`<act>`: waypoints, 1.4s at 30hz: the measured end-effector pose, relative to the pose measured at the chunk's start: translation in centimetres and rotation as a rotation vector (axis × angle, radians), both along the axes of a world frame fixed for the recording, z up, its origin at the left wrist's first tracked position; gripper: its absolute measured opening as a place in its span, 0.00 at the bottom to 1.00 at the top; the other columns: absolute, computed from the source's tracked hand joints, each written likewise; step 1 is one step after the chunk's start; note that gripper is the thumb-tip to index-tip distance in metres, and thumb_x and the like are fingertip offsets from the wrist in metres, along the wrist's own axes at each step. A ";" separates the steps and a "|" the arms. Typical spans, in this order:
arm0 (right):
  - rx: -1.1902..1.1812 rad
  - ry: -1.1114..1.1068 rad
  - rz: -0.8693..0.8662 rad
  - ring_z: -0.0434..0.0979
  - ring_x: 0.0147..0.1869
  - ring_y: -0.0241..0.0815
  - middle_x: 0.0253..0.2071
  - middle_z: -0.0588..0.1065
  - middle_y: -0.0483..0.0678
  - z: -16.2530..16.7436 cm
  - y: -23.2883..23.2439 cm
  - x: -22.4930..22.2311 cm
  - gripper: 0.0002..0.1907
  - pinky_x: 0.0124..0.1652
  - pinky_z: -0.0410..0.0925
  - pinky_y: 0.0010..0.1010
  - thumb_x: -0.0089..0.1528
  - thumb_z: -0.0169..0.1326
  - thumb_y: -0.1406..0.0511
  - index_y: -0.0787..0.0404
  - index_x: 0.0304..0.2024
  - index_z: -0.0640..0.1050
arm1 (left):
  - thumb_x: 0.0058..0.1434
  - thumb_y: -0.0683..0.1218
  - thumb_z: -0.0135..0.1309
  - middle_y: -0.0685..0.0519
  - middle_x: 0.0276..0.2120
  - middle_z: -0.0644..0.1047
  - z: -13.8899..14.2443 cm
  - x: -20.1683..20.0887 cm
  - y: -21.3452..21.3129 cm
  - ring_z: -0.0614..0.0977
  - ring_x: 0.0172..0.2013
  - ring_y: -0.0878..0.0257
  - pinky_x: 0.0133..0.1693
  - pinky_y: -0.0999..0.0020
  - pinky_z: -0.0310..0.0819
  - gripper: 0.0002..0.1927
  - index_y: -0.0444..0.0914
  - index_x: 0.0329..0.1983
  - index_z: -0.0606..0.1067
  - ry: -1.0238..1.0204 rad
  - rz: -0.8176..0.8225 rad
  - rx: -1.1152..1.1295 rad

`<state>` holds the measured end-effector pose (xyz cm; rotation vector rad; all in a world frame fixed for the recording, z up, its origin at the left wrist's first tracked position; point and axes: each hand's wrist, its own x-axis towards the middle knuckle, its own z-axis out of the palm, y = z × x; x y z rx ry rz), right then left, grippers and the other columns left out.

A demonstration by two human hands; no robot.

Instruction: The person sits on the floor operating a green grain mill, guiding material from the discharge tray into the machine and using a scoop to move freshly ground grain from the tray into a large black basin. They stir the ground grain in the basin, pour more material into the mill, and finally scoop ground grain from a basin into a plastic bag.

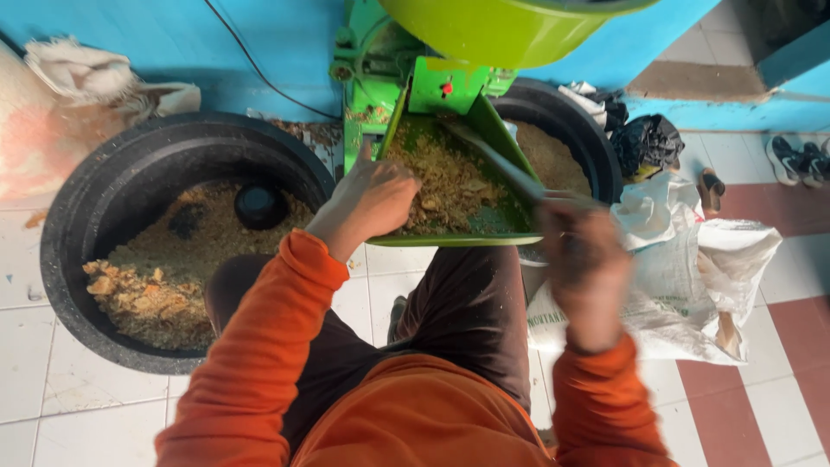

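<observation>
A green machine point(432, 86) with a sloped feed tray point(506, 143) stands in front of me; the tray holds brown crumbly mash point(445, 177). My left hand point(367, 203) rests at the tray's left lip, fingers curled into the mash. My right hand point(579, 259), blurred by motion, grips a thin grey stick point(493, 160) that reaches up into the tray. A lime-green hopper bowl point(501, 26) sits on top of the machine. Orange sleeves cover both my arms.
A large black tub point(86, 199) at left holds brown mash and a small black cup point(259, 206). A second black tub point(579, 138) sits behind the tray at right. White sacks point(692, 277), a black bag point(648, 143), shoes point(800, 160), a tiled floor and a blue wall point(173, 43) surround.
</observation>
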<state>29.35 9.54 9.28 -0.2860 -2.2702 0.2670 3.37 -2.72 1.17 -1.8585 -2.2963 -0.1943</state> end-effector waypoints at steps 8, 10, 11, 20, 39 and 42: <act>-0.491 0.110 -0.007 0.82 0.45 0.35 0.50 0.80 0.57 6.8 -0.2 7.2 0.05 0.46 0.75 0.21 0.76 0.55 0.75 0.70 0.50 0.72 | 0.60 0.56 0.57 0.53 0.37 0.81 2.1 0.3 0.7 0.74 0.55 0.56 0.62 0.37 0.53 0.12 0.43 0.34 0.80 -0.083 -0.197 -0.326; -0.513 0.107 -0.005 0.82 0.45 0.35 0.50 0.80 0.58 7.2 -0.3 7.3 0.05 0.46 0.76 0.21 0.76 0.56 0.74 0.69 0.50 0.71 | 0.66 0.49 0.54 0.53 0.35 0.80 2.5 1.0 2.1 0.75 0.54 0.56 0.61 0.45 0.59 0.09 0.42 0.32 0.80 -0.001 -0.233 -0.292; -0.502 0.100 0.001 0.82 0.45 0.35 0.49 0.80 0.58 7.2 -0.1 7.3 0.06 0.46 0.76 0.21 0.76 0.55 0.74 0.68 0.50 0.71 | 0.69 0.46 0.53 0.52 0.34 0.80 2.7 1.1 2.9 0.76 0.53 0.56 0.60 0.48 0.62 0.10 0.41 0.31 0.79 0.039 -0.249 -0.273; -0.489 0.144 0.052 0.83 0.45 0.36 0.49 0.80 0.58 8.2 -0.1 6.0 0.10 0.46 0.77 0.21 0.78 0.57 0.72 0.69 0.53 0.68 | 0.53 0.57 0.64 0.48 0.44 0.78 5.7 -0.3 3.8 0.79 0.41 0.53 0.46 0.53 0.72 0.27 0.38 0.51 0.78 -0.280 -0.252 0.351; -0.536 -0.951 0.971 0.75 0.59 0.48 0.52 0.76 0.54 2.4 2.4 -9.6 0.27 0.61 0.66 0.39 0.74 0.34 0.52 0.64 0.52 0.78 | 0.78 0.49 0.51 0.52 0.34 0.78 10.9 -1.0 -0.2 0.84 0.30 0.67 0.30 0.72 0.76 0.13 0.33 0.48 0.74 -0.773 -0.321 0.704; -0.740 -1.058 1.106 0.70 0.67 0.46 0.60 0.73 0.52 -0.4 1.4 -11.9 0.31 0.67 0.60 0.40 0.74 0.30 0.49 0.63 0.60 0.74 | 0.78 0.49 0.50 0.52 0.35 0.77 11.6 -1.4 -0.1 0.84 0.30 0.67 0.31 0.72 0.77 0.13 0.33 0.49 0.74 -0.775 -0.344 0.730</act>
